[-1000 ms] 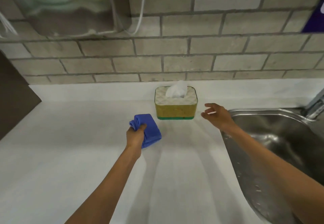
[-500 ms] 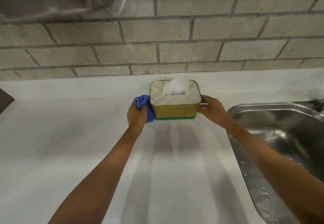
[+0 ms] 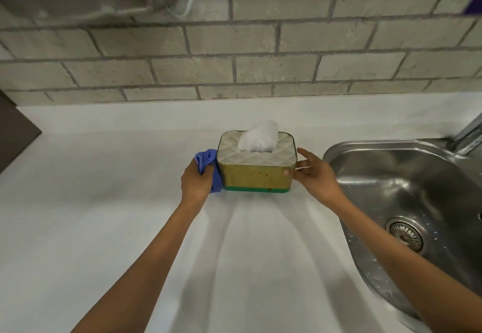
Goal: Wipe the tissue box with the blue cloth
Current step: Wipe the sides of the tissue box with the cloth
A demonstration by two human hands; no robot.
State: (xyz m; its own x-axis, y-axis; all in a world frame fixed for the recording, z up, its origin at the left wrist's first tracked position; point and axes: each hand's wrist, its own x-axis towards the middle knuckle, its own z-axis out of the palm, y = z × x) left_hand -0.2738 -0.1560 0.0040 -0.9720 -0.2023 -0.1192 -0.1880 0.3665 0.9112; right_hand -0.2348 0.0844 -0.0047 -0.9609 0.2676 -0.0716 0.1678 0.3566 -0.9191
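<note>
The tissue box (image 3: pixel 254 177) stands upright on the white counter, with an olive-yellow side, a green base band, a quilted white lid and a white tissue sticking up from it. My left hand (image 3: pixel 197 181) grips the bunched blue cloth (image 3: pixel 208 165) and presses it against the box's left end. My right hand (image 3: pixel 311 173) holds the box's right end, thumb on the front corner and fingers spread behind.
A steel sink (image 3: pixel 407 202) with a drain lies right of the box, its tap (image 3: pixel 469 134) at the far right edge. A brick wall (image 3: pixel 234 59) rises behind the white counter (image 3: pixel 104 228). A dark panel (image 3: pixel 13 134) sits at the left edge.
My left hand carried the blue cloth from in front of the box up against its left end. My right hand closed in and took hold of the right end.
</note>
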